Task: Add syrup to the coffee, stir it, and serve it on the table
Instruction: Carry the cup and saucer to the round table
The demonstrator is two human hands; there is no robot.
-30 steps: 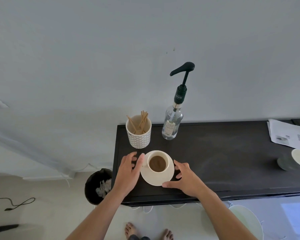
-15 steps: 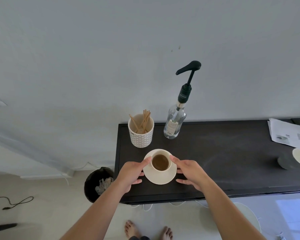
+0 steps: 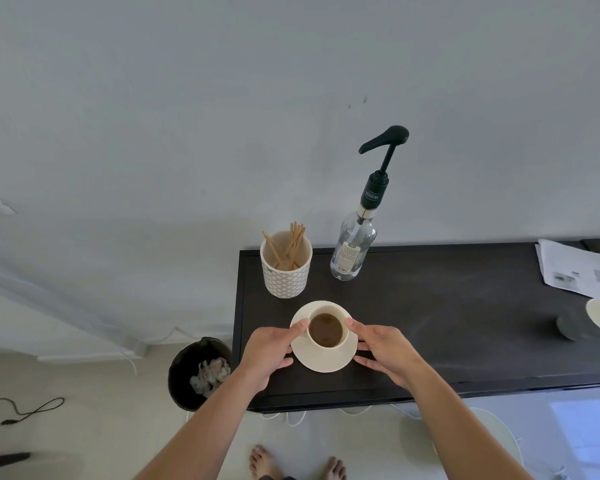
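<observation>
A cream cup of brown coffee (image 3: 325,330) sits on a cream saucer (image 3: 323,358) near the front left of the black table (image 3: 465,323). My left hand (image 3: 269,353) grips the saucer's left edge, thumb against the cup rim. My right hand (image 3: 383,351) holds the right edge the same way, thumb at the rim. A clear syrup bottle with a dark pump (image 3: 357,244) stands upright behind the cup by the wall. Left of it, a patterned white mug (image 3: 286,271) holds several wooden stir sticks (image 3: 290,245).
Papers (image 3: 579,268) lie at the table's far right, with a grey cup (image 3: 589,322) in front of them. A black bin (image 3: 198,374) with crumpled paper stands on the floor left of the table. A cable (image 3: 25,412) trails on the floor. My bare feet show below.
Both hands closed in from beside the saucer onto its edges, thumbs now at the cup rim. The view shifted slightly; cup and saucer stay on the table.
</observation>
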